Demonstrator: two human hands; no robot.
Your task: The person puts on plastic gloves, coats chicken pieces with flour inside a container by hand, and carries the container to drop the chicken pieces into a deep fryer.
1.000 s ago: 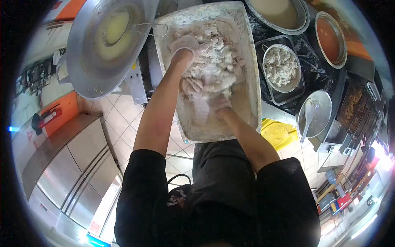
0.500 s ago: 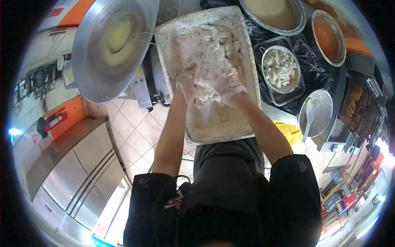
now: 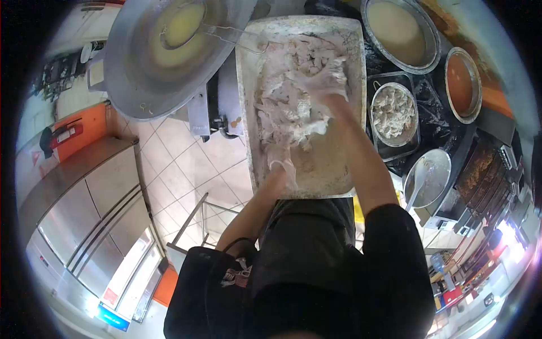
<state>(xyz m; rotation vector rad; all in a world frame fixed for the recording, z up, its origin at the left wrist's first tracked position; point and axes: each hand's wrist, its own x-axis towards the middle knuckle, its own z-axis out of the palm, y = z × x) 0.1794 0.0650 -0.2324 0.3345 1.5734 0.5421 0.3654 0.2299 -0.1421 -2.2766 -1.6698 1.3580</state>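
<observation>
A large, worn rectangular tub holds pale, floured pieces that look like meat, with loose flour around them. Both my hands are inside it, in thin clear plastic gloves dusted white. My left hand is low on the left side, against the near end of the pile; its fingers blend into the floured pieces and cannot be made out. Farther away on the right, my right hand lies over the pile with its fingers apart, somewhat blurred, touching the pieces.
A wide metal wok with yellowish liquid and a wire strainer stands left. To the right are a pot of cloudy liquid, a pot of orange-red liquid, a bowl of battered pieces and a bowl with a white spoon.
My hands were side by side in the pile; now the right is farther away and the left nearer me. The floured pieces are more spread out. The whole view has shifted slightly.
</observation>
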